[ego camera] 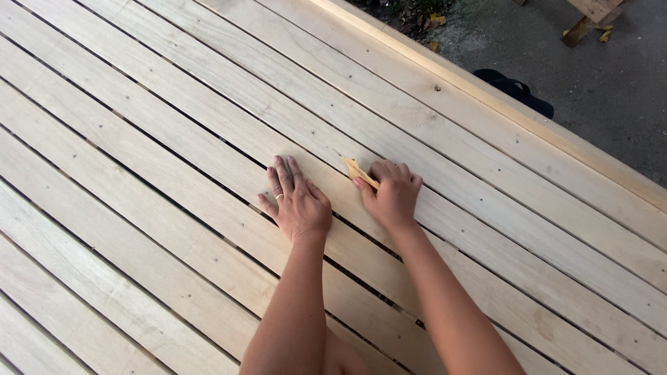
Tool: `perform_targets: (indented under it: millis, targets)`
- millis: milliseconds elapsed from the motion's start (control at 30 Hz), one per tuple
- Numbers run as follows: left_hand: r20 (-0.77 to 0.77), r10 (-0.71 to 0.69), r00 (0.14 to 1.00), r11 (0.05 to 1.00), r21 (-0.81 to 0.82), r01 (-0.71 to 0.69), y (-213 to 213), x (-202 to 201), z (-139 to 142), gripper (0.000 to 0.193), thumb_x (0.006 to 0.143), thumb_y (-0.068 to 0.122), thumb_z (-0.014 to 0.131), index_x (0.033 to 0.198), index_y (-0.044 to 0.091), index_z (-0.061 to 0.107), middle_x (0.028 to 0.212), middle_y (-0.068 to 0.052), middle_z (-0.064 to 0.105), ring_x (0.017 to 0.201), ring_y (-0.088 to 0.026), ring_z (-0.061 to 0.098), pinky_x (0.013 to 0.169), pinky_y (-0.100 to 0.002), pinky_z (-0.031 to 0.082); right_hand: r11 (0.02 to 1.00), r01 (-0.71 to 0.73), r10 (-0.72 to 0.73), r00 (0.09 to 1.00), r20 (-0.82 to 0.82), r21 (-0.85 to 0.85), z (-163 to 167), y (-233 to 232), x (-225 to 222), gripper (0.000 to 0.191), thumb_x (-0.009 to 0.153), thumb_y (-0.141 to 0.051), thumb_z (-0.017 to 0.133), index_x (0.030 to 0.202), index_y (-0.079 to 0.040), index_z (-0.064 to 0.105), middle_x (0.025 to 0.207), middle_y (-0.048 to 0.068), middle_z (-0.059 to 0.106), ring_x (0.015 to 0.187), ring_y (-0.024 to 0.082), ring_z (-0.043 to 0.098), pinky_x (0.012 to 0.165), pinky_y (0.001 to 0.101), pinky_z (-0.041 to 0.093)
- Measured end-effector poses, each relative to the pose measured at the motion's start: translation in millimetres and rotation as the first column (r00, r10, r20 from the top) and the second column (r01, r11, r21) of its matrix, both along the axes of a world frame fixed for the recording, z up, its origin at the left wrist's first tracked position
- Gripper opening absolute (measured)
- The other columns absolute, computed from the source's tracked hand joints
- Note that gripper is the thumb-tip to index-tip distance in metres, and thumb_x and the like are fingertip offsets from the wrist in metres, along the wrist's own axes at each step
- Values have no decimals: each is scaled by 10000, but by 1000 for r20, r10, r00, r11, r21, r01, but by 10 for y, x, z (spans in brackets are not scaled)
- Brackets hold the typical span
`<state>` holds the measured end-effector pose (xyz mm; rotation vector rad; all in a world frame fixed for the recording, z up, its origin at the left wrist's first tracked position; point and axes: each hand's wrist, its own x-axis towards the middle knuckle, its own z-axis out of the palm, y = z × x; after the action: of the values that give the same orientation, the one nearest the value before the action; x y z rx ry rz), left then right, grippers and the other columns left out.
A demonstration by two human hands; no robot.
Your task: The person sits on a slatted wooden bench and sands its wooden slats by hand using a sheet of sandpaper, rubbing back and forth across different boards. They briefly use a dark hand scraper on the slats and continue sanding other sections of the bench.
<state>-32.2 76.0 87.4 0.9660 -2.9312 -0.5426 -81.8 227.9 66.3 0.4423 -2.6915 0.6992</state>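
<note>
A wide platform of pale wooden slats (174, 139) fills most of the head view, its boards running diagonally with narrow dark gaps between them. My left hand (295, 198) lies flat on a slat, fingers together and pointing away, a ring on one finger. Just to its right, my right hand (390, 191) is closed on a small folded piece of tan sandpaper (359, 171), pressed against the slat surface. Part of the paper sticks out past my thumb; the rest is hidden under my fingers.
A raised wooden edge rail (486, 97) borders the platform at the upper right. Beyond it lies grey ground (611, 76) with a dark sandal (517, 90), some dry leaves, and the leg of a wooden frame (590, 17).
</note>
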Motion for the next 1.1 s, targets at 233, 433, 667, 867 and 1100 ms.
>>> perform_targets:
  millis: [233, 433, 667, 867, 1100]
  targets:
    - [85, -17, 996, 1000, -20, 19, -3, -39, 9, 587, 1027, 320, 296, 1598, 190, 248, 1727, 17, 90, 1586, -189, 52, 1238, -576, 16, 978, -25, 14, 998, 54, 207, -47, -521, -218, 304, 761, -292, 794, 988, -163, 637, 1026, 52, 575, 1015, 273, 542, 845, 488, 362]
    - [0, -2, 1000, 1000, 4, 2, -19, -20, 7, 626, 1013, 309, 303, 1621, 187, 220, 1714, 26, 111, 1569, -180, 73, 1230, -581, 18, 993, -40, 38, 999, 18, 113, 18, -170, 0, 253, 767, -229, 792, 973, -181, 653, 1046, 34, 587, 1036, 277, 531, 903, 506, 350]
    - [-5, -5, 1000, 1000, -5, 5, -10, -18, -42, 625, 1019, 310, 306, 1623, 184, 209, 1709, 15, 115, 1567, -191, 74, 1225, -583, 11, 998, 33, -26, 992, 123, -57, -125, -286, -155, 215, 772, -275, 825, 810, -136, 666, 927, -16, 660, 995, 268, 569, 898, 515, 343]
    - [-17, -1, 1000, 1000, 13, 1, -13, 7, -35, 610, 1029, 310, 303, 1622, 194, 221, 1715, 22, 115, 1573, -186, 83, 1230, -587, 21, 996, 78, -71, 984, 165, -37, -131, -280, -73, 228, 832, -291, 819, 808, -127, 663, 821, -12, 694, 976, 262, 581, 931, 526, 351]
    - [-30, -1, 1000, 1000, -21, 0, -8, 10, -89, 628, 1013, 311, 308, 1625, 190, 231, 1716, 20, 118, 1573, -191, 89, 1223, -589, 26, 970, 234, -223, 962, 156, -58, -114, -99, 72, 209, 760, -284, 842, 838, -129, 726, 855, -7, 737, 1021, 281, 590, 932, 565, 346]
